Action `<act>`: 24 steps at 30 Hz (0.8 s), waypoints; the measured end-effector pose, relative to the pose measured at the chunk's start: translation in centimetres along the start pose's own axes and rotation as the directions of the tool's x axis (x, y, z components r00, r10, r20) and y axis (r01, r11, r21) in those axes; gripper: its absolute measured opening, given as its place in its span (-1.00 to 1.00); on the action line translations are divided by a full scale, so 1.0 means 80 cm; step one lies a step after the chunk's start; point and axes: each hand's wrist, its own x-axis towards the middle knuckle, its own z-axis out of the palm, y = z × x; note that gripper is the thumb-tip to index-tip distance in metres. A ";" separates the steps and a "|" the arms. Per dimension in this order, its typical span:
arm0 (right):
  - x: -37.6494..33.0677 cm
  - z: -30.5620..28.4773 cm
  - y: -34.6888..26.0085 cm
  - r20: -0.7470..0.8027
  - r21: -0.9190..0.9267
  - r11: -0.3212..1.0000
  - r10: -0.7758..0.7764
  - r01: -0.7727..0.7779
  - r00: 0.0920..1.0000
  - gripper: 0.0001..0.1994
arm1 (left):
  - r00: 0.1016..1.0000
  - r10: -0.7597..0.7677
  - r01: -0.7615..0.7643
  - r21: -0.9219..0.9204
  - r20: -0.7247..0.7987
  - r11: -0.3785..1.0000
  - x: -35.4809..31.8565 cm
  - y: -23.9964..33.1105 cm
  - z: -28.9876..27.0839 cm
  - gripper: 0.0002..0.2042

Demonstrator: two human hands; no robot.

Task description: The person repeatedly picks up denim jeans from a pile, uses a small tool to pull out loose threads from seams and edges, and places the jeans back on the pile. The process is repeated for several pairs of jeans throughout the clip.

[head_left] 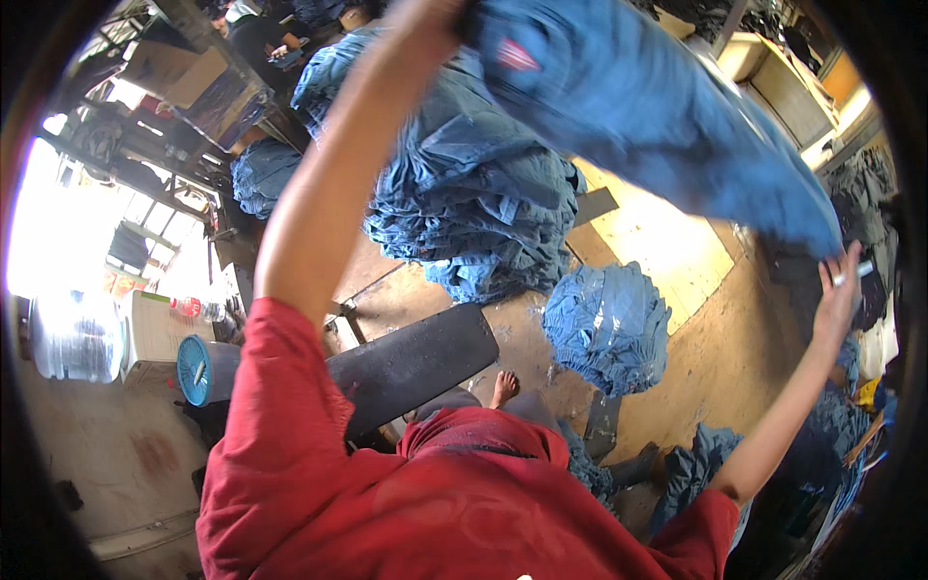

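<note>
A long blue cloth garment (657,126) with a small red patch is stretched across the air at the upper right, smeared by motion. My left hand (452,21) is raised at the top edge and grips its near-left end; its fingers are blurred and partly out of the picture. Out at the far right, my right hand (839,300) has its fingers spread apart, the tips at the garment's other end. A short pale thing (864,269) shows by those fingers; I cannot make out what it is.
A tall pile of folded blue garments (474,184) stands ahead, with a tied blue bundle (607,329) on the floor nearer me. A dark bench (416,362) is before me on the left. Beyond it are a blue-lidded bucket (196,371) and a large water bottle (75,336). Another person (259,43) is at upper left.
</note>
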 end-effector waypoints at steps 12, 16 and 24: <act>-0.115 0.200 0.161 0.327 -0.351 0.910 0.338 -0.219 0.882 -0.47 | 0.832 0.435 0.002 0.782 0.345 -0.623 -0.054 -0.061 -0.347 -0.24; -0.148 0.244 0.181 0.387 -0.361 0.893 0.407 -0.270 0.827 -0.57 | 0.934 0.014 0.268 0.674 -0.357 -0.689 -0.104 -0.243 -0.457 -0.11; -0.210 0.119 0.356 0.099 -0.606 0.653 0.628 -0.454 0.772 -0.55 | 0.964 0.048 0.144 0.361 -0.260 -0.921 -0.126 -0.340 -0.569 -0.16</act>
